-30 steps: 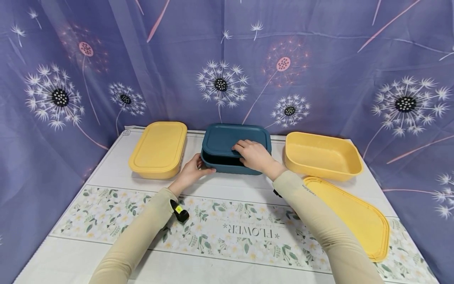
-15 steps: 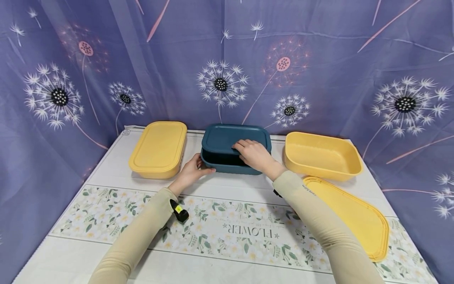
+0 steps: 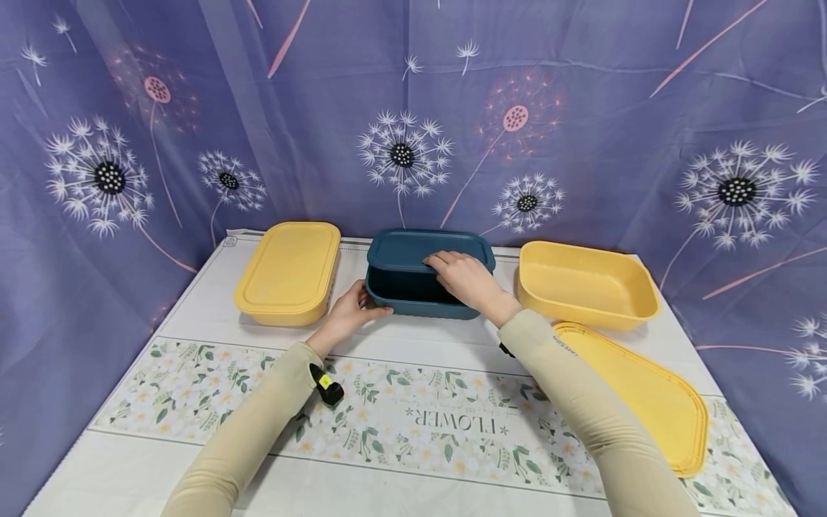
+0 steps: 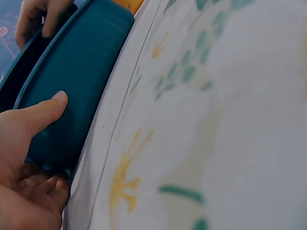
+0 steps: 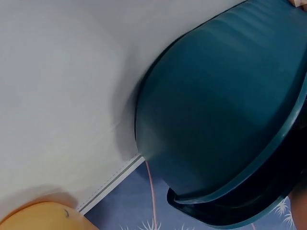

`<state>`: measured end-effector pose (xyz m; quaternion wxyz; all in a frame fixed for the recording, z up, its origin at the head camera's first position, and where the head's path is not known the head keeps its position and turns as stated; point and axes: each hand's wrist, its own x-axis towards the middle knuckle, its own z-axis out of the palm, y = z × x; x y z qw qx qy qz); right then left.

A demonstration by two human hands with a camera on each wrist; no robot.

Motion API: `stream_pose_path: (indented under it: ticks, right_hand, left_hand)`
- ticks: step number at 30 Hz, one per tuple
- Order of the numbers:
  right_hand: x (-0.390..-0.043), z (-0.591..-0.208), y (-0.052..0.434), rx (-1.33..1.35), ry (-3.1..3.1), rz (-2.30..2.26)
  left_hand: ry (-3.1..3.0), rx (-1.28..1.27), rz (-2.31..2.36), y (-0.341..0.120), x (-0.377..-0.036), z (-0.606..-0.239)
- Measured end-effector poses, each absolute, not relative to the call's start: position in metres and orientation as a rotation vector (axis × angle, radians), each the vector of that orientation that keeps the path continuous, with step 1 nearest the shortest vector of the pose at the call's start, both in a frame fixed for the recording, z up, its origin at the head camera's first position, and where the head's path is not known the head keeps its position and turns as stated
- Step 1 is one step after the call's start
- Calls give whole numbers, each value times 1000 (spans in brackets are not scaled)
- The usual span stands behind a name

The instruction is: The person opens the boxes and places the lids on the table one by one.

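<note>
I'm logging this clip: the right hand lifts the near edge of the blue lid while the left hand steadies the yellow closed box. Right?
Not quite. In the head view the left hand steadies the blue box, not the closed yellow box, which stands untouched to its left. The right hand does lift the near edge of the blue lid.

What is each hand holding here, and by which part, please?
Right hand grips the blue lid by its raised front edge; left hand holds the blue box at its front-left corner.
</note>
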<state>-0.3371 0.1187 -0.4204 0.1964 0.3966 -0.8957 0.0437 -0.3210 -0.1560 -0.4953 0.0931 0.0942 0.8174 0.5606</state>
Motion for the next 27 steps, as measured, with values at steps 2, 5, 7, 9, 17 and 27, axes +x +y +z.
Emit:
stream_pose_path:
  ticks: [2,5,7,9,17,27]
  right_hand:
    - [-337,-420,119,1107,-2509,131]
    - [-337,-420,119,1099,-2516,145]
    - [-337,-420,120,1096,-2517,150]
    - [-338,-420,121,1093,-2514,147]
    - [-340,-420,124,1085,-2491,112]
    - [-341,-413,128,1064,-2496,124]
  left_hand:
    - [2429,279,1662,-156,-321,-495]
    - [2448,270,1643,-156,-321,-495]
    - [2460,265,1628,-156,-321,-495]
    - [2468,264,1620,-156,-320,-495]
    - [2506,265,1595,-155,-323,-496]
    - [2622,270,1524,-149,-321,-491]
